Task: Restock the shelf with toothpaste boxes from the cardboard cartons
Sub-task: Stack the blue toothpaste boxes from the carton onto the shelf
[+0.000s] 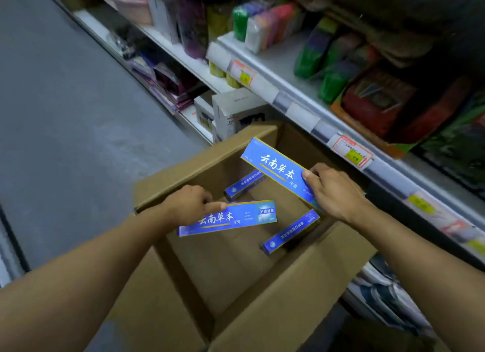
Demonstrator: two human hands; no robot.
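An open cardboard carton (183, 178) stands on the floor below me. My left hand (189, 203) grips one blue toothpaste box (236, 217) by its left end, held level above the carton. A second blue toothpaste box (275, 165) is gripped at its lower end by my right hand (336, 191) and tilts up to the left. Two more blue boxes lie inside the carton, one (244, 185) at the back and one (291, 232) at the right wall.
A white store shelf (296, 99) with price tags runs diagonally on the right, carrying green, red and mixed coloured packets. White product boxes (233, 112) stand on the lower shelf behind the carton. Grey floor (65, 115) lies to the left.
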